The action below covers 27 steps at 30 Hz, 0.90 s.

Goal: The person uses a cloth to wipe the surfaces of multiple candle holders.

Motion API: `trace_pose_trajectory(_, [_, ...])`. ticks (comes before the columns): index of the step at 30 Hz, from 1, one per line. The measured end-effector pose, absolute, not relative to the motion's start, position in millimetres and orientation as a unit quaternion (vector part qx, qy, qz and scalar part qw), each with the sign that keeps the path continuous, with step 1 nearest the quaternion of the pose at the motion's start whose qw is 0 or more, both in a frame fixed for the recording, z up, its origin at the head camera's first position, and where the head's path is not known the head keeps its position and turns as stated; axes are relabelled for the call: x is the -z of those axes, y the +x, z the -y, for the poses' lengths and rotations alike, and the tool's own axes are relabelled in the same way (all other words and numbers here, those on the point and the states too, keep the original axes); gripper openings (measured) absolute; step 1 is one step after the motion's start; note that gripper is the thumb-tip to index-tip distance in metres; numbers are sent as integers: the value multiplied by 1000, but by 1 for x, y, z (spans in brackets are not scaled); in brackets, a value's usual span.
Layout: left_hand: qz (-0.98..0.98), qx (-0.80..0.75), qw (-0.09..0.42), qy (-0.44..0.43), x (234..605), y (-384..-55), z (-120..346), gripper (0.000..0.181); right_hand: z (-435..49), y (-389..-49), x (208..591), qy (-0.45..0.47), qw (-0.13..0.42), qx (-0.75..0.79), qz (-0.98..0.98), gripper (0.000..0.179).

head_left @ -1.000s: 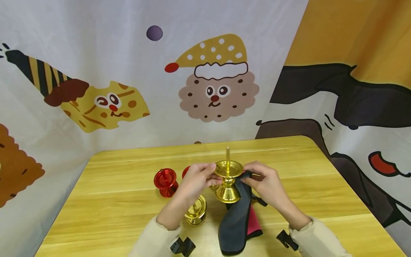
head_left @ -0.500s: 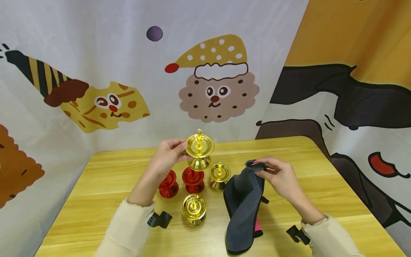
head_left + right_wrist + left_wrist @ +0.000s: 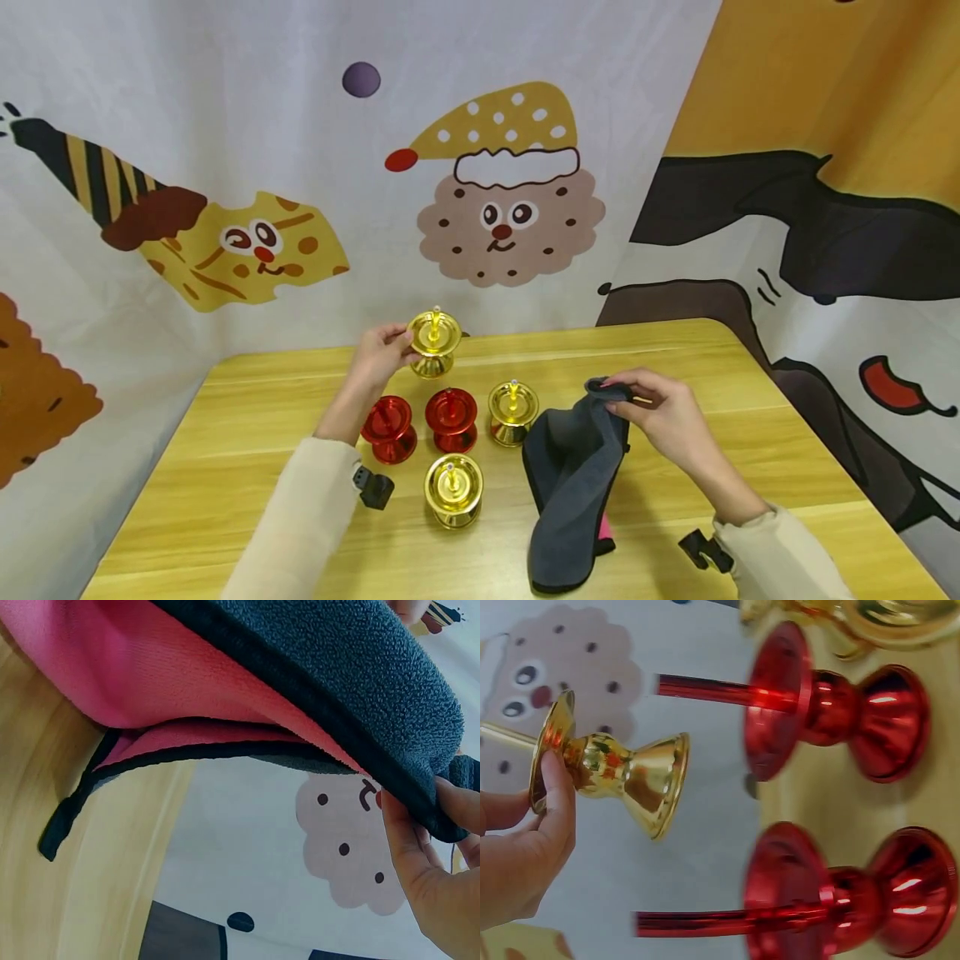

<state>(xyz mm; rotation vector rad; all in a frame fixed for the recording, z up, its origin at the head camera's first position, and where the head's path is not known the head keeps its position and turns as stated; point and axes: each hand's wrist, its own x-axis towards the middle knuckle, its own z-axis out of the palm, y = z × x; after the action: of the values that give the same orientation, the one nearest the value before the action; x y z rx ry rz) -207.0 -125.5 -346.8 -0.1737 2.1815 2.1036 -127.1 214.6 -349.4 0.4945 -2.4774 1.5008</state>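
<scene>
My left hand [image 3: 378,360] pinches the dish rim of a gold candle holder [image 3: 432,343] with an upright spike. In the left wrist view this candle holder [image 3: 656,784] hangs above the tabletop level, its flared base against the curtain. My right hand [image 3: 663,410] grips the bunched black-edged top of a towel [image 3: 572,492], dark grey on one side and pink on the other. The towel drapes down, its lower end near the table. In the right wrist view thumb and fingers pinch the towel's edge, and the pink side [image 3: 142,667] shows.
Two red candle holders, a left one [image 3: 392,440] and a middle one [image 3: 452,421], stand in a row with a gold one [image 3: 512,404]. Another gold one [image 3: 453,493] stands nearer. The wooden table [image 3: 247,467] ends at a printed curtain [image 3: 315,150].
My left hand has carried the gold candle holder away from the towel, leftward and toward the back. My right hand has moved slightly right, still gripping the towel.
</scene>
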Motion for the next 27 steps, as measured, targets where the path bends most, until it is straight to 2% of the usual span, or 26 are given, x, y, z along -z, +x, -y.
trace_pose_trajectory(10, [-744,-659,42,-100,385,-218,108,34,-214,-125,354,165,89,-504,843,26])
trace_pose_trajectory(27, [-745,-652,42,-138,419,-222,95,34,-215,-123,361,150,71,-499,850,25])
